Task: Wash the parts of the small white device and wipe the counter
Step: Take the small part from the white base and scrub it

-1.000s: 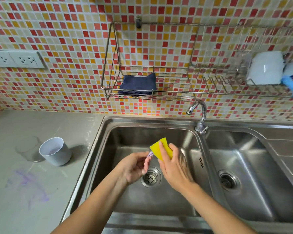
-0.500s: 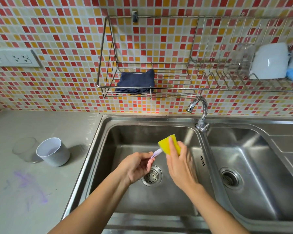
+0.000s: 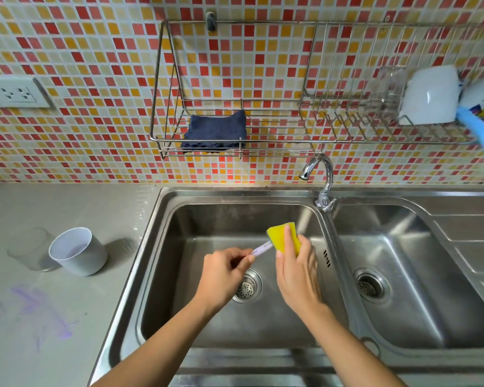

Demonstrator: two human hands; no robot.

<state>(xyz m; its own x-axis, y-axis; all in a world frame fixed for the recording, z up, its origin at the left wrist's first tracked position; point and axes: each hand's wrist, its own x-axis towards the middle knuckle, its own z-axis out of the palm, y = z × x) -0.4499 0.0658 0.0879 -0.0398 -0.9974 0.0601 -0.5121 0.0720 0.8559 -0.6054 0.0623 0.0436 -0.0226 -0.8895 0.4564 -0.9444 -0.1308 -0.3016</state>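
Observation:
Over the left sink basin (image 3: 213, 219) my left hand (image 3: 224, 272) pinches a thin pale purple-stained part (image 3: 261, 249) of the device by one end. My right hand (image 3: 298, 275) grips a yellow sponge (image 3: 285, 237) pressed against the part's far end. On the grey counter (image 3: 67, 208) to the left stand a white cup-shaped part (image 3: 78, 251) and a clear cup (image 3: 30, 248) beside it. A purple smear (image 3: 39, 308) marks the counter in front of them.
A chrome tap (image 3: 320, 174) stands between the two basins, no water running. The wall rack (image 3: 235, 135) holds a folded dark blue cloth (image 3: 215, 129); its right part holds a clear glass (image 3: 386, 88), a white dish (image 3: 429, 94) and a blue brush (image 3: 479, 129).
Both hands rose slightly in the basin. The sponge slid from near my left fingers out along the thin part to its far end, exposing more of it.

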